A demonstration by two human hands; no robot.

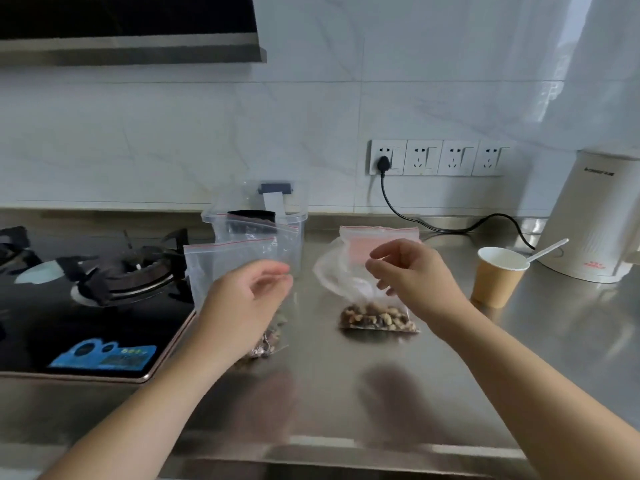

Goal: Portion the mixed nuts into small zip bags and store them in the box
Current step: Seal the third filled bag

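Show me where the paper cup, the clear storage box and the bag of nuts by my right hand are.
paper cup (493,284): head view, on its brown side wall.
clear storage box (221,218): head view, on its left rim.
bag of nuts (377,318): head view, on the nuts at its bottom.

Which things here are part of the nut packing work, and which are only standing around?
Part of the job: small zip bag held by the left hand; big nut bag under the right hand; clear box; pile of empty bags.

Just there: gas stove; paper cup with spoon; kettle; wall sockets.
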